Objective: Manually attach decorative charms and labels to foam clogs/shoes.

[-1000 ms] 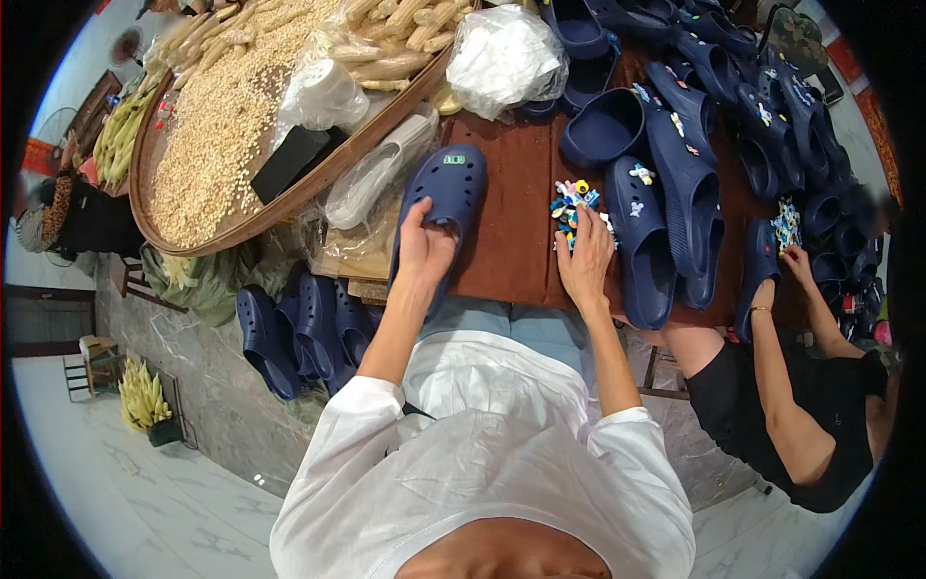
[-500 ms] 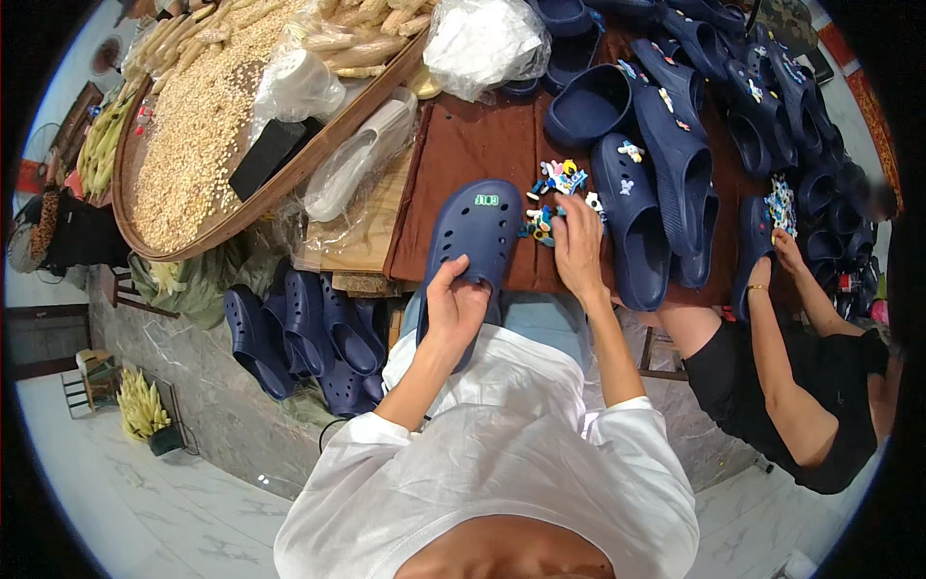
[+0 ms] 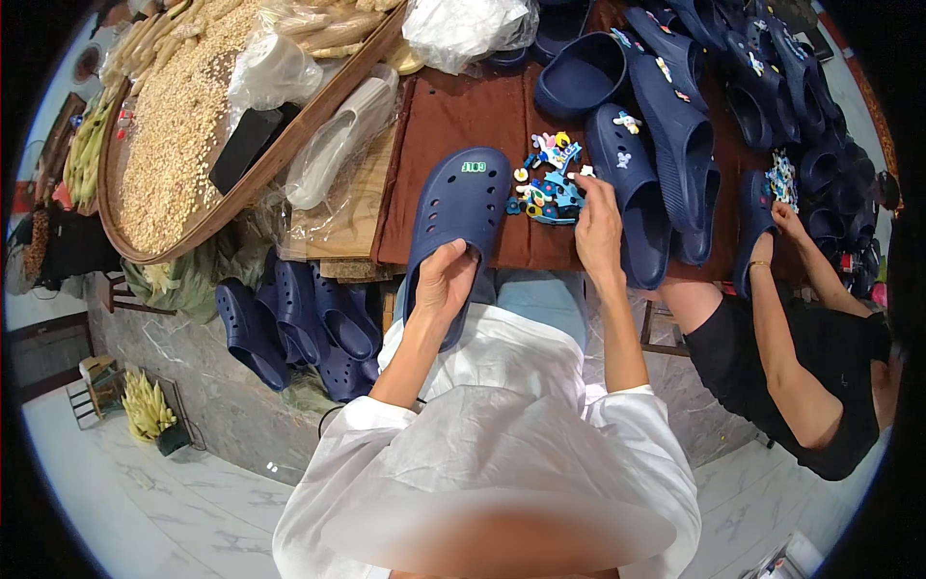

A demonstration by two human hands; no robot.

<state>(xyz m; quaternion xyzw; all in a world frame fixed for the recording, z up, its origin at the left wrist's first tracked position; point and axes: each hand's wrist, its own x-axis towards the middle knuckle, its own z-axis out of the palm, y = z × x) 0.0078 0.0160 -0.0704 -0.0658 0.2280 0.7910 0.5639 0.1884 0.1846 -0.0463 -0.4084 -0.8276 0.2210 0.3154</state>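
My left hand (image 3: 447, 280) grips a navy clog (image 3: 461, 198) by its foot opening, thumb on the upper. The clog's toe points away from me, and one small green-and-white letter charm (image 3: 475, 167) sits on it. Just right of the clog lies a pile of colourful shoe charms (image 3: 552, 183) on the brown cloth (image 3: 434, 111). At the pile's right edge, my right hand (image 3: 600, 230) has its fingers pinched together around a small whitish shoe charm (image 3: 586, 171), mostly covered by the fingertips. Beside that hand stands a navy clog with white charms (image 3: 627, 179).
More navy clogs (image 3: 666, 116) crowd the right side. A person in black (image 3: 801, 376) handles another clog at right. On the left are a round basket of corn kernels (image 3: 183, 145), a black phone-like object (image 3: 246, 150) and a bagged pale shoe (image 3: 338, 145). Clogs (image 3: 299, 314) hang below the table edge.
My right hand has drawn back from over the charm pile to its right edge, fingers now closed together, uncovering more charms. My left hand still holds the clog.
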